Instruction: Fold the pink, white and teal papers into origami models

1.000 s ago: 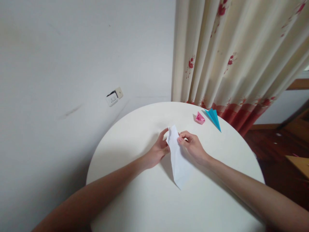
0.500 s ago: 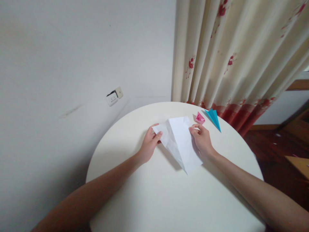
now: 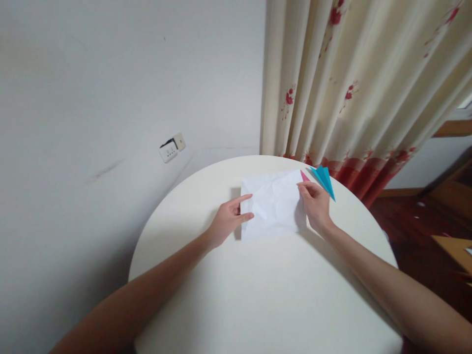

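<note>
One sheet of white paper (image 3: 273, 206), creased, spread between two hands over one round white tabletop (image 3: 258, 290), toward its far side. Right hand (image 3: 316, 204): thumb and fingers closed in a pinch on the paper's right edge. Left hand (image 3: 229, 218): half open, thumb and forefinger parted over the left edge, other fingers bent; cannot tell whether it grips the sheet. Other folded pieces, two: one pink paper (image 3: 304, 176), mostly hidden behind the sheet and right hand, and one blue paper (image 3: 323, 181), pointed, just beyond the right hand near the tabletop's edge. On the white wall (image 3: 110, 73), two plates side by side: one socket (image 3: 168, 152), markings too small to read, and one smaller beige plate (image 3: 179, 141). One cream curtain (image 3: 332, 73), red flower prints, red lower band.
</note>
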Motion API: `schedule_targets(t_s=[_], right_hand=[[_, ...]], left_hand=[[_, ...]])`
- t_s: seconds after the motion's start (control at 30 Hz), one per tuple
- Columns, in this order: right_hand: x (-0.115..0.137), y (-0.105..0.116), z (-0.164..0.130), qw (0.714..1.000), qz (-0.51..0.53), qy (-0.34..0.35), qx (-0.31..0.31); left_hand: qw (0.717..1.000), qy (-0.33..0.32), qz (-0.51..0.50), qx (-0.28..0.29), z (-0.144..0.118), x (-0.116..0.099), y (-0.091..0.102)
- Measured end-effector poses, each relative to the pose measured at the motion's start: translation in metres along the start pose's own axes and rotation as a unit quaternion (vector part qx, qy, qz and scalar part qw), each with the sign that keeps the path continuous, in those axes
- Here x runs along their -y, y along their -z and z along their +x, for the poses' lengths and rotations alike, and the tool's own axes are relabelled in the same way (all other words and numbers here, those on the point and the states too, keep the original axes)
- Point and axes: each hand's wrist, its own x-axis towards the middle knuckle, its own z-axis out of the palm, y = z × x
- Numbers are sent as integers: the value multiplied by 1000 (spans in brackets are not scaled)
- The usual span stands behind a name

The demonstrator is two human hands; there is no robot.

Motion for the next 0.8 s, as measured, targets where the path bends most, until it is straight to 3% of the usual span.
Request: schedule_targets(t_s=[0.3, 0.43, 0.63, 0.8], right_hand=[[3, 3, -5, 974, -64, 44, 213], [1, 5, -4, 961, -119, 100, 230], [-4, 6, 1, 949, -175, 188, 184], [0, 7, 2, 945, -142, 210, 206]], left_hand=[[973, -80, 139, -164, 11, 2, 18], [937, -142, 267, -176, 13, -1, 24], [888, -239, 329, -213, 12, -4, 22], [889, -263, 317, -198, 8, -10, 22]])
